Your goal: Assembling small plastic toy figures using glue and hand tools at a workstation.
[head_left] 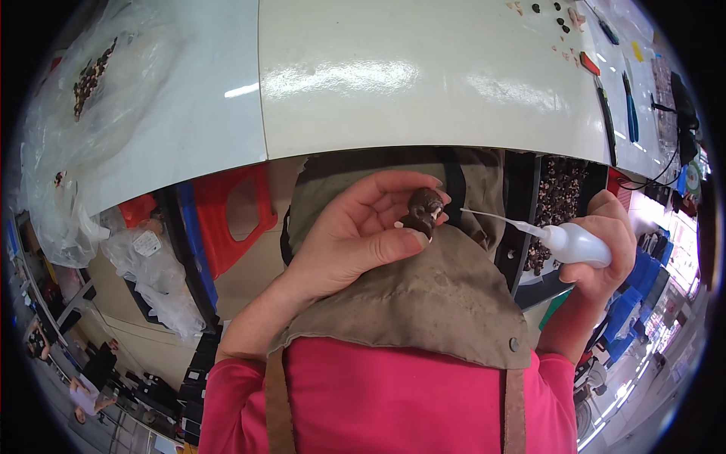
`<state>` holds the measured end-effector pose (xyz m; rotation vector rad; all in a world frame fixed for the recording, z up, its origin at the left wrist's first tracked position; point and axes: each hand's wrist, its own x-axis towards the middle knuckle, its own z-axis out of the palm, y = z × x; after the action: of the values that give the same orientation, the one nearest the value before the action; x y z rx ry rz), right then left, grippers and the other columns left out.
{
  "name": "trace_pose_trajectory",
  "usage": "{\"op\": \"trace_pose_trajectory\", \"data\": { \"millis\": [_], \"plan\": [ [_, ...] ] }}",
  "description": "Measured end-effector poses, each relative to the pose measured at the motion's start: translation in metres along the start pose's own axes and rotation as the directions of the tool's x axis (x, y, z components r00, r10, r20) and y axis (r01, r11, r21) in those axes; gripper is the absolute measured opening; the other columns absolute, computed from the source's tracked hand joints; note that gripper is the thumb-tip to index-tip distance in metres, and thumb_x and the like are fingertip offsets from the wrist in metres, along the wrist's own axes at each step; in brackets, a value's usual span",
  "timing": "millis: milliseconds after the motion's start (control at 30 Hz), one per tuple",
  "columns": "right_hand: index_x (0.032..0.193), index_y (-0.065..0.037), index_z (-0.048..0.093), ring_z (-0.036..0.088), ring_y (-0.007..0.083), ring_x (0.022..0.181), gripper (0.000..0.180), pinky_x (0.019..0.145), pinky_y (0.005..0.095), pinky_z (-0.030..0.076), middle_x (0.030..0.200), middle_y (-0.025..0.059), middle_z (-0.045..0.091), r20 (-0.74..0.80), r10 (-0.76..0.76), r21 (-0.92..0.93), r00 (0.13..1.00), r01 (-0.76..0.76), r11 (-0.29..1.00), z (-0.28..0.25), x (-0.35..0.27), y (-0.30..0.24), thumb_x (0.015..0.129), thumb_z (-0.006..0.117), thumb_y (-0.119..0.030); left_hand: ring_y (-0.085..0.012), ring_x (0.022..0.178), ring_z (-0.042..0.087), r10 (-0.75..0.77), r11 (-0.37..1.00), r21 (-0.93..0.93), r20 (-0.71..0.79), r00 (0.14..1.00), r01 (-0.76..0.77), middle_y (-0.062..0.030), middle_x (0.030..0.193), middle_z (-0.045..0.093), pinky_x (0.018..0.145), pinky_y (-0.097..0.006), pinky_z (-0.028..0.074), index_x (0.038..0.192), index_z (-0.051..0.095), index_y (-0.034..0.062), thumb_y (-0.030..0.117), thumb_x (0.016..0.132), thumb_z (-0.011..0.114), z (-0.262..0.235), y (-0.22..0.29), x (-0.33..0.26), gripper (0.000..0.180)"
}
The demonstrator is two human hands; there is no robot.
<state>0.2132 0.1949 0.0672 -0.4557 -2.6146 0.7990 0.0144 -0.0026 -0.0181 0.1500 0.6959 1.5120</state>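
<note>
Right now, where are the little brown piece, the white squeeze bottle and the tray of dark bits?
Brown piece (pixel 423 209), head view, its rounded top.
Squeeze bottle (pixel 578 245), head view, its body.
Tray (pixel 561 198), head view, its contents' edge.

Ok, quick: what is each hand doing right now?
Left hand: closed on a small brown figurine, pinched in the fingertips.
Right hand: closed on a white squeeze bottle, nozzle toward the figurine.
</note>
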Motion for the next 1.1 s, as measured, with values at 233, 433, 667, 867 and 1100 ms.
{"op": "trace_pose_trajectory", "data": {
  "millis": [233, 433, 667, 867, 1100],
  "plan": [
    [0.077, -0.002, 0.058, 0.044, 0.0178, 0.058, 0.065, 0.05, 0.0289, 0.031, 0.066, 0.0056, 0.055, 0.081, 0.086, -0.046, 0.993, -0.083, 0.996, 0.013, -0.002, 0.001, 0.056, 0.068, -0.062, -0.02, 0.107, 0.054, 0.038, 0.999, 0.002, -0.041, 0.998, -0.038, -0.0161, 0.12, 0.05, 0.098, -0.034, 0.041, 0.123, 0.042, 0.0019, 0.012, 0.075, 0.071, -0.004, -0.001, 0.005, 0.058],
    [0.073, -0.003, 0.062, 0.044, 0.0142, 0.053, 0.055, 0.045, 0.0252, 0.03, 0.062, 0.0016, 0.05, 0.056, -0.009, -0.04, 0.998, 0.012, 0.999, 0.018, 0.005, 0.001, 0.046, 0.077, -0.049, -0.0202, 0.108, 0.053, 0.05, 0.999, 0.023, -0.054, 0.997, -0.049, -0.0148, 0.119, 0.05, 0.095, -0.032, 0.042, 0.122, 0.042, 0.0025, 0.006, 0.074, 0.071, -0.006, -0.001, 0.003, 0.056],
    [0.072, -0.004, 0.062, 0.044, 0.0149, 0.052, 0.053, 0.046, 0.0262, 0.03, 0.061, 0.0014, 0.05, 0.069, -0.017, -0.043, 0.997, 0.02, 0.999, 0.021, 0.007, -0.001, 0.046, 0.077, -0.047, -0.0131, 0.109, 0.049, 0.093, 0.994, 0.066, -0.011, 0.996, -0.093, -0.0084, 0.118, 0.05, 0.094, -0.026, 0.041, 0.119, 0.042, 0.0042, -0.008, 0.075, 0.065, -0.009, -0.001, 0.003, 0.052],
    [0.072, -0.004, 0.062, 0.044, 0.0155, 0.053, 0.053, 0.046, 0.0265, 0.03, 0.061, 0.0017, 0.05, 0.078, -0.006, -0.074, 0.997, 0.012, 0.997, 0.021, 0.009, -0.006, 0.046, 0.077, -0.047, -0.0121, 0.107, 0.05, 0.105, 0.989, 0.106, -0.026, 0.994, -0.102, -0.0077, 0.117, 0.049, 0.092, -0.026, 0.041, 0.119, 0.042, 0.0045, -0.008, 0.074, 0.066, -0.008, 0.0, 0.001, 0.052],
    [0.072, -0.004, 0.062, 0.045, 0.0157, 0.053, 0.053, 0.046, 0.0268, 0.031, 0.06, 0.0016, 0.05, 0.098, -0.005, -0.091, 0.995, 0.014, 0.996, 0.021, 0.01, -0.007, 0.046, 0.076, -0.047, -0.012, 0.105, 0.049, 0.103, 0.989, 0.114, -0.044, 0.994, -0.097, -0.0073, 0.116, 0.049, 0.093, -0.026, 0.041, 0.118, 0.042, 0.0045, -0.007, 0.073, 0.067, -0.005, 0.001, 0.001, 0.053]
  ]
}}
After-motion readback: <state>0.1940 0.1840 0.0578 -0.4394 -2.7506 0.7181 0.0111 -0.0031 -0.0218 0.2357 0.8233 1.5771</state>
